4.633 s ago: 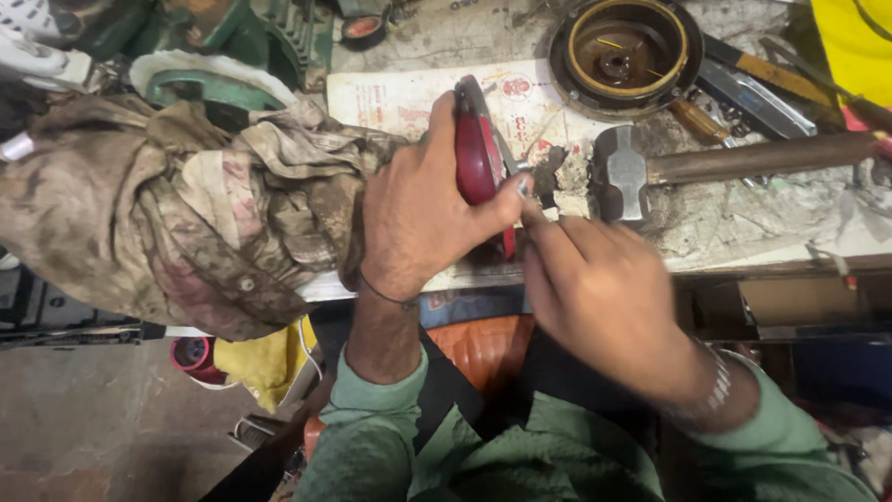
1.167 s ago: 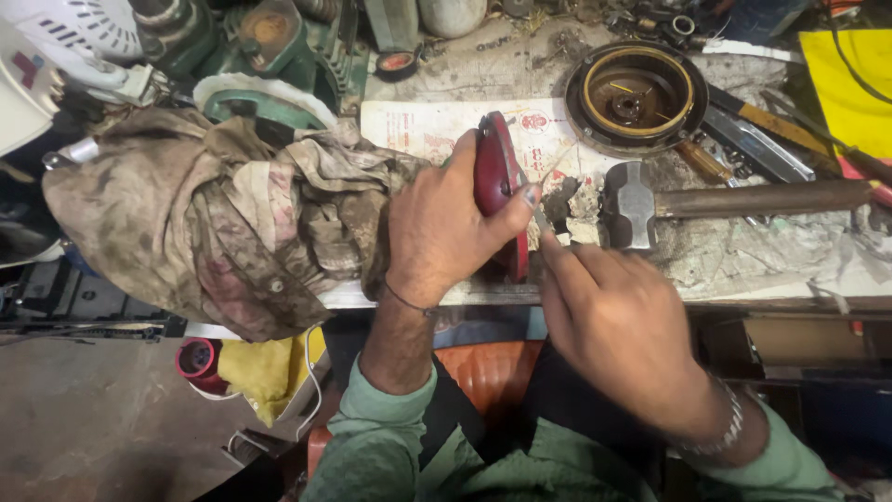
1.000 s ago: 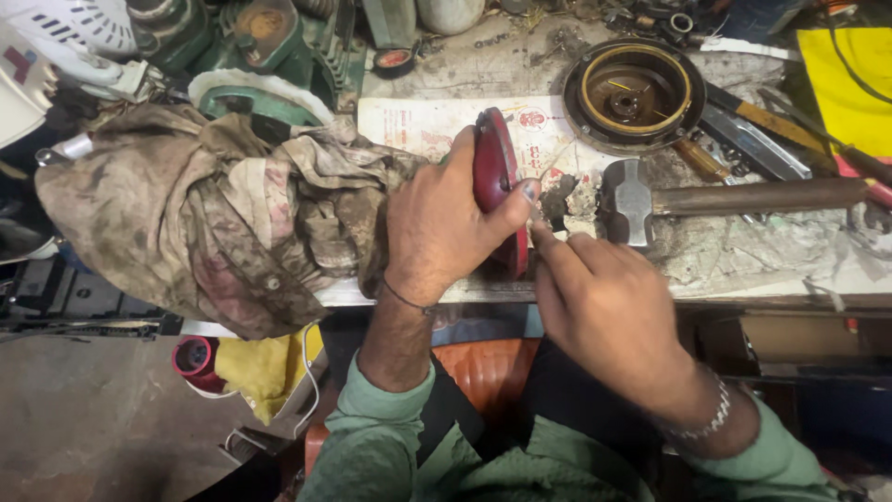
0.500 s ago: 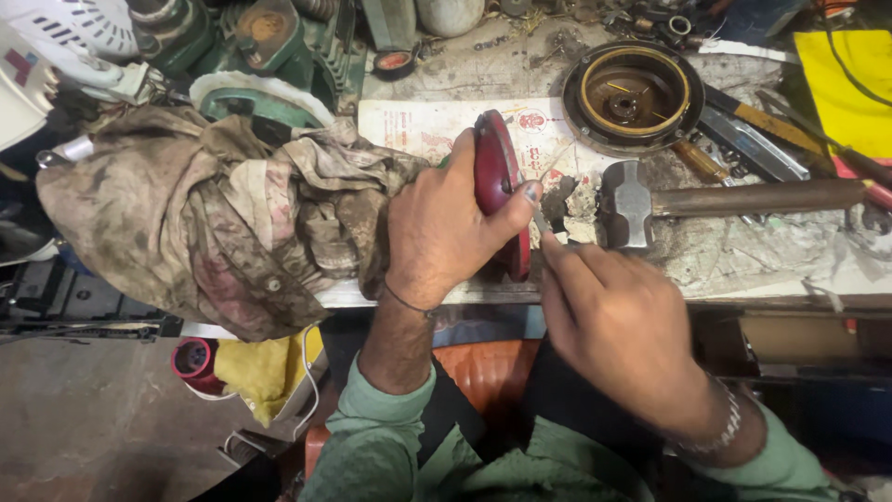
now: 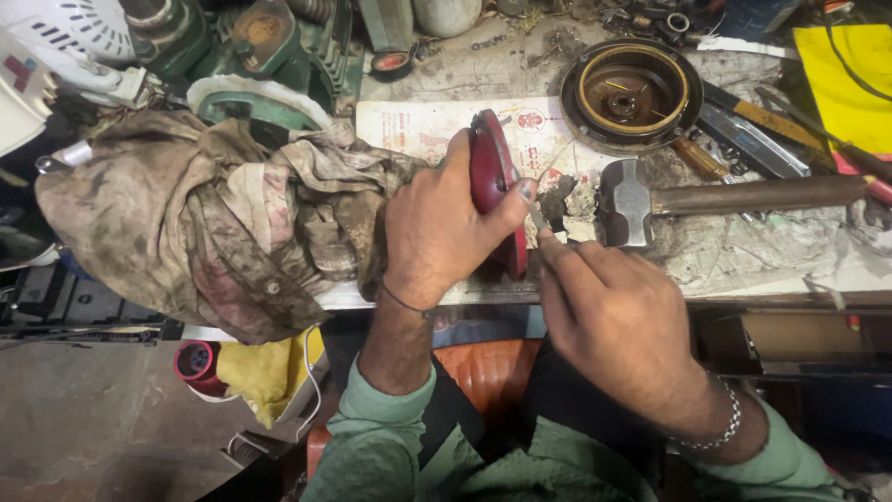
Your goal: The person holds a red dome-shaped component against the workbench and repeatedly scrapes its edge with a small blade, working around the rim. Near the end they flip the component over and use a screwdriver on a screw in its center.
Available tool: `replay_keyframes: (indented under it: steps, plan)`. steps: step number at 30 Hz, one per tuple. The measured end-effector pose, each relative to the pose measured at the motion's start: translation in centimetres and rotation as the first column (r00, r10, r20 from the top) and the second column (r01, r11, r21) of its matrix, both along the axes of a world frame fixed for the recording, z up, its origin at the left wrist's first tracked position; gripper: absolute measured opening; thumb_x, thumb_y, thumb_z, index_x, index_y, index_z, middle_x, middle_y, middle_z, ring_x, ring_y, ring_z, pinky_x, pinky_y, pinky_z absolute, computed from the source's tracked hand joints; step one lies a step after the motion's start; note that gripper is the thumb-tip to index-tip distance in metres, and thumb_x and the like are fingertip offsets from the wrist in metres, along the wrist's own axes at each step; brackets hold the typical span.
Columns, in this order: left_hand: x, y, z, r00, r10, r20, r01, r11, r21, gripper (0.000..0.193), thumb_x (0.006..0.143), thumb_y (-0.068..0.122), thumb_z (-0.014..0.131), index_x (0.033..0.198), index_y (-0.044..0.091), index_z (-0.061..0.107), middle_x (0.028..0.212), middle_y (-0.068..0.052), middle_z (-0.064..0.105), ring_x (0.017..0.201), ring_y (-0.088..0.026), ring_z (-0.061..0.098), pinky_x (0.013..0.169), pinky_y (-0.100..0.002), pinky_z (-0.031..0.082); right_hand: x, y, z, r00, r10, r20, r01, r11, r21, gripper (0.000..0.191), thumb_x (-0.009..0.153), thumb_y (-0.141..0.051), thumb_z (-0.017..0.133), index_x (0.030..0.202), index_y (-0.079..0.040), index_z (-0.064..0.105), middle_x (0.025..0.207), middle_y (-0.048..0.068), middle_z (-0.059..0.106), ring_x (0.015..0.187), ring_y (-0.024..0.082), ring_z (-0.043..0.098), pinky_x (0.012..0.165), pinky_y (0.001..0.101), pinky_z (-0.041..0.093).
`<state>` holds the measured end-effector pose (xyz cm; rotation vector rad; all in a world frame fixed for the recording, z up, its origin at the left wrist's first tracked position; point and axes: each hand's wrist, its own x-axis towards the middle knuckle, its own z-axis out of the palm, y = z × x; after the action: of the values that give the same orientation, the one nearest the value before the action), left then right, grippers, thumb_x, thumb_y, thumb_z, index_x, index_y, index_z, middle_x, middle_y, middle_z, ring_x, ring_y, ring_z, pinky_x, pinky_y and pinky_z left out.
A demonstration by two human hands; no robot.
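My left hand (image 5: 437, 228) grips a dark red rounded cover (image 5: 490, 177), holding it on edge at the front of the workbench. My right hand (image 5: 613, 311) pinches a thin metal tool (image 5: 538, 217) whose tip meets the cover's right side, just below my left thumb. Both hands are close together over a stained printed paper sheet (image 5: 418, 135). What the tool tip touches is hidden by my fingers.
A hammer (image 5: 650, 197) lies right of the hands, handle pointing right. Behind it sit a round black and brass motor housing (image 5: 630, 93), a file-like tool (image 5: 743, 135) and a yellow sheet (image 5: 850, 84). A dirty crumpled cloth (image 5: 214, 218) covers the bench's left side, with green machine parts (image 5: 265, 42) behind.
Both hands have kept their grip and place. My right hand has made only slight shifts at the cover's edge, while the view has drifted a little.
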<state>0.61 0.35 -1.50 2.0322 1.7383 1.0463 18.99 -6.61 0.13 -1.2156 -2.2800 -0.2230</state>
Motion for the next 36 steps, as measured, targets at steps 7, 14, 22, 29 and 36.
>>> replay_keyframes:
  steps: [7,14,22,29,36]
  plan:
    - [0.1,-0.1,0.1,1.0,-0.015,-0.024,0.014,1.0,-0.009,0.078,0.083,0.066,0.066,0.129,0.005,0.056,0.075,-0.017,0.074,0.072,-0.042,0.074,0.066,-0.055,0.058,-0.5,0.3,0.2,0.999,-0.004,0.047,0.004,1.0,-0.008,0.03,0.085,-0.008,0.072,0.115,-0.001,0.073,0.079,0.01,0.062,0.067,0.029,0.065,0.062,0.0425,0.052]
    - [0.0,0.0,0.1,1.0,-0.015,-0.014,0.014,1.0,-0.012,0.081,0.083,0.066,0.067,0.134,0.004,0.054,0.075,-0.018,0.074,0.073,-0.042,0.074,0.067,-0.055,0.058,-0.7,0.3,0.6,0.999,0.001,0.053,0.0,1.0,-0.001,0.028,0.085,-0.008,0.072,0.112,-0.001,0.072,0.079,0.011,0.062,0.066,0.031,0.064,0.062,0.0429,0.051]
    - [0.0,-0.1,-0.2,1.0,-0.019,0.002,0.019,1.0,0.008,0.077,0.084,0.065,0.067,0.134,0.007,0.056,0.076,-0.015,0.075,0.073,-0.042,0.074,0.067,-0.055,0.058,-0.6,0.1,0.7,0.999,0.012,0.039,-0.012,1.0,0.006,0.025,0.086,-0.008,0.072,0.11,0.0,0.072,0.078,0.011,0.063,0.066,0.03,0.064,0.062,0.0423,0.051]
    - [-0.4,0.1,0.2,0.997,-0.039,-0.073,0.039,0.999,-0.002,0.088,0.083,0.072,0.068,0.135,0.003,0.053,0.077,-0.016,0.074,0.076,-0.041,0.075,0.068,-0.054,0.058,0.0,0.1,-0.2,1.0,0.006,0.03,-0.007,1.0,0.006,0.025,0.086,-0.007,0.072,0.11,0.001,0.071,0.078,0.011,0.063,0.066,0.031,0.065,0.06,0.0428,0.051]
    - [-1.6,-0.6,0.6,0.976,-0.161,-0.147,0.166,0.986,0.027,0.119,0.071,0.073,0.082,0.146,-0.006,0.033,0.076,-0.022,0.071,0.07,-0.041,0.074,0.068,-0.052,0.059,0.1,0.6,-1.0,0.999,-0.016,0.043,0.017,0.999,-0.036,0.013,0.085,-0.01,0.073,0.091,-0.002,0.065,0.077,0.012,0.063,0.068,0.033,0.066,0.062,0.0446,0.053]
